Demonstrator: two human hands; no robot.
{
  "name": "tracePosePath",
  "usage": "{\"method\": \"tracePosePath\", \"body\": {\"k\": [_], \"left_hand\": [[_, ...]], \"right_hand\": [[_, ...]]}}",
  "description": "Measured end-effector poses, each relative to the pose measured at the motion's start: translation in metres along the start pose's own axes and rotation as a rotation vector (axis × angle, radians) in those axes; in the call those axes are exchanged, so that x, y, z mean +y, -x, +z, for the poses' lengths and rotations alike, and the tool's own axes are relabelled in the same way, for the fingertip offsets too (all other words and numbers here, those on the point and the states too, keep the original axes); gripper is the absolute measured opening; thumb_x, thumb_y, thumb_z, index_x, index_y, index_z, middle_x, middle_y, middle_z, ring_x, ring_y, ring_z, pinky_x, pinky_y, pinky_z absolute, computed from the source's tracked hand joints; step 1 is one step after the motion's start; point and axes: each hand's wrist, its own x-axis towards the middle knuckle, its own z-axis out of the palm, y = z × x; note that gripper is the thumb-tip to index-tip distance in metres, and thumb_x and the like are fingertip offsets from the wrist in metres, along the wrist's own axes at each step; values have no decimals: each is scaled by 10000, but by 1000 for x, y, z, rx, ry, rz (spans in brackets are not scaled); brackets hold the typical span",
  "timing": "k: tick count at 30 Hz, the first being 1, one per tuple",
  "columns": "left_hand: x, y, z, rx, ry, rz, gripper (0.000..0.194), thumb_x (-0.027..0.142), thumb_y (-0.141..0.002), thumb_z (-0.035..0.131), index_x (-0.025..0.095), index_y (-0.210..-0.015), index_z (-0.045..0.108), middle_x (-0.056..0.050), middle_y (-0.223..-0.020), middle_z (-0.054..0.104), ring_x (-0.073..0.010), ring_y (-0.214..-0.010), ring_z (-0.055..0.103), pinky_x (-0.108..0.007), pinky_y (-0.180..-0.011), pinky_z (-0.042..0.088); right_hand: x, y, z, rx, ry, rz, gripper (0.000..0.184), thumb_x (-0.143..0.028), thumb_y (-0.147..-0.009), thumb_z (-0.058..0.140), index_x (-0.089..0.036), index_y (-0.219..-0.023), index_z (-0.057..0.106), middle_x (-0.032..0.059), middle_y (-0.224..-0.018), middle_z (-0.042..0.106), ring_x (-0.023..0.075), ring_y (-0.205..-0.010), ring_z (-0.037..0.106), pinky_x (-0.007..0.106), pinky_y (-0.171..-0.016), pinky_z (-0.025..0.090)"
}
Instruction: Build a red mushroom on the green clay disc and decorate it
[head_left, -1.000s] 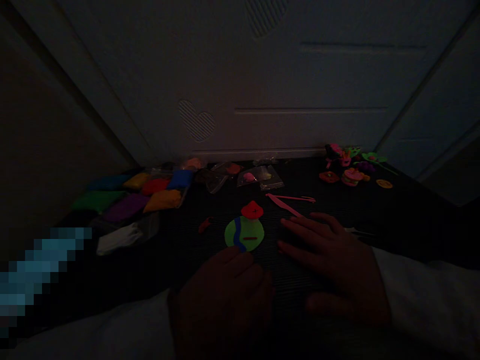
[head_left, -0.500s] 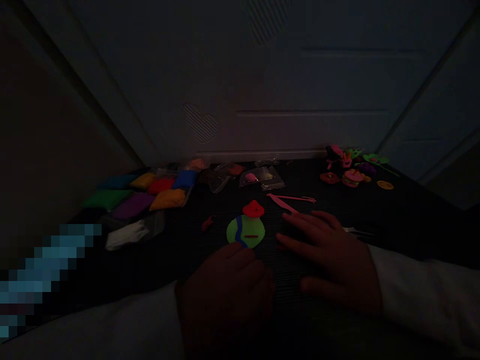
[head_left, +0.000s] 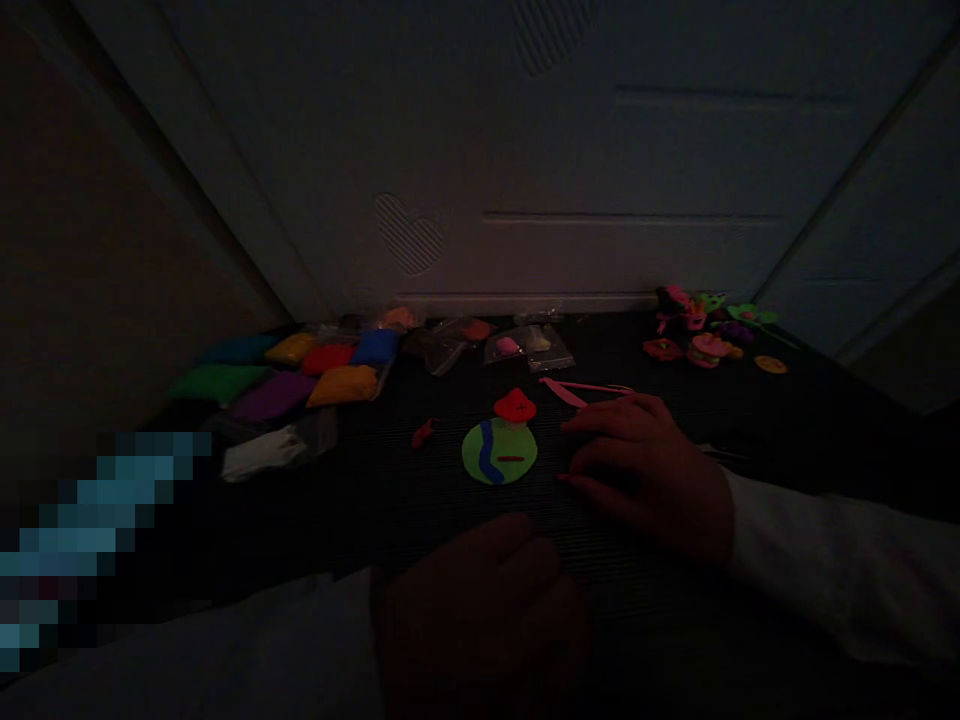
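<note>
A flat green clay disc (head_left: 519,447) lies on the dark table, with a wavy blue clay band (head_left: 488,455) and a short dark red strip across it. A red cone-shaped clay piece (head_left: 515,406) touches its far edge. My left hand (head_left: 487,610) is curled in a loose fist just in front of the disc; its fingertips are hidden. To the disc's right, my right hand (head_left: 649,470) rests with thumb and fingers apart. Beyond its fingertips lie pink modelling tools (head_left: 570,388). A small dark red clay lump (head_left: 424,432) sits left of the disc.
Bags of coloured clay, such as the orange bag (head_left: 343,385) and the white bag (head_left: 262,450), fill the left side. Small clay figures (head_left: 706,350) stand at the back right. Scissors (head_left: 724,452) lie behind my right wrist. A pale panelled surface (head_left: 480,150) rises behind the table.
My left hand has drawn back toward me, off the near edge of the green disc. My right hand has shifted slightly away from me, its fingers now more bent. The view has tilted a little.
</note>
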Motion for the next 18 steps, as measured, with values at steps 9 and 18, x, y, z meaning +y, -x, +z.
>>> {"method": "tracePosePath", "body": {"k": [9,18], "left_hand": [[5,-1,-4,-9,39,4,115,147,-770,532,161,-659,559,35,-563,497,-113,-547,376,-298,-521,279],[0,4,2,-19,135,54,157,230,-811,501,157,-683,552,36,-594,486,-111,-558,362,-288,-529,281]], "right_hand": [[-17,-26,14,42,53,-75,154,-344,-817,508,-271,-884,627,-17,-831,593,162,-831,485,361,-753,278],[-16,-32,21,6,24,-28,149,-342,-811,517,-264,-877,626,4,-853,592,177,-847,498,347,-736,294]]}}
